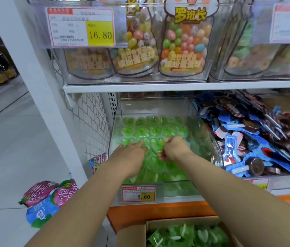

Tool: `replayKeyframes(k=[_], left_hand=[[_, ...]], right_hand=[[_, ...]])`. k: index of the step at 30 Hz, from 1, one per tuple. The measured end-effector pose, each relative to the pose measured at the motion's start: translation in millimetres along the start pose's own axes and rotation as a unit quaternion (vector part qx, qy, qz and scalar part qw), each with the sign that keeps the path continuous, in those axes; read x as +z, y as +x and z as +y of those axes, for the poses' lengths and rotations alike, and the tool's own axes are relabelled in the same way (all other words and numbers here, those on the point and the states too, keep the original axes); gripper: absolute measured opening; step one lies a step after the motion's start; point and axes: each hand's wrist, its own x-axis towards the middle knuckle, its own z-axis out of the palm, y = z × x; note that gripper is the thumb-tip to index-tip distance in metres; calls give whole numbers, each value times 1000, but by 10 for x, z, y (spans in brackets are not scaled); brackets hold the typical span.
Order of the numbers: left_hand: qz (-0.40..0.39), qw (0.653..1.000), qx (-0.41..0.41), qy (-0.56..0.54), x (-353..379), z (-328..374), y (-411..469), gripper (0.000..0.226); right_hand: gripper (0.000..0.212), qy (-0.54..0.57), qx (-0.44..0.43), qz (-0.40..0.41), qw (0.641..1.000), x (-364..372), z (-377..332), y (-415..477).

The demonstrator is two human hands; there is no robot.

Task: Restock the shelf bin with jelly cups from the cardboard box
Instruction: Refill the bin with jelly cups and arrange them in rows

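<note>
Both hands inside shelf bin (151,107) — left hand (131,155) fingers flat, pressing jelly cups (141,132) level; right hand (174,148) fingers curled, pinching one jelly cup (158,146) into its row. Cardboard box (176,221) below — more cups inside.

Bin (151,106): clear rigid plastic, glossy, reflections on its walls. Cups (155,131): translucent green plastic, shiny film lids. Box (131,236): brown cardboard — matt, plain. Shelf (158,87): white, smooth, looks like painted metal; side mesh (92,120) white wire. Tag (138,193): printed paper behind a clear sleeve. Floor (16,139): pale tile, slight sheen.
</note>
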Motion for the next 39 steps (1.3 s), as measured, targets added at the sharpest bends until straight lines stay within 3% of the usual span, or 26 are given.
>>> replayKeyframes(k=[4, 7, 10, 13, 18, 21, 24, 28, 30, 35, 39], left_hand=[[4, 1000, -3, -4, -2, 3, -10, 67], [2, 1000, -5, -6, -19, 6, -13, 65], [1, 1000, -5, -5, -27, 14, -9, 65], [-1, 1000, -9, -4, -26, 25, -15, 65], [0, 1000, -11, -6, -31, 47, -20, 66], [-1, 1000, -9, -6, -30, 38, -20, 67], [1, 1000, -8, -13, -30, 22, -14, 67], [42, 999, 4, -33, -60, 32, -40, 69], [72, 996, 18, -55, -84, 63, -76, 66], [86, 990, 53, -102, -87, 224, -119, 43], [65, 989, 55, -121, -42, 303, -124, 37]], right_hand=[[23, 13, 7, -12, 1000, -19, -1, -36], [39, 17, 4, -10, 1000, -44, 5, -32], [26, 19, 15, -14, 1000, -61, 1, -35], [36, 28, 31, -4, 999, -68, 3, -12], [32, 19, 21, -3, 1000, -51, -20, -11], [30, -11, -1, -9, 1000, -72, -16, -23], [25, -124, -58, -14, 990, -171, -13, -78], [15, -249, -200, -24, 947, -479, -168, -334], [21, -325, -259, -13, 909, -675, -239, -476], [39, -578, -222, -42, 784, -748, -152, -603], [38, -642, -219, -24, 735, -656, -94, -662]])
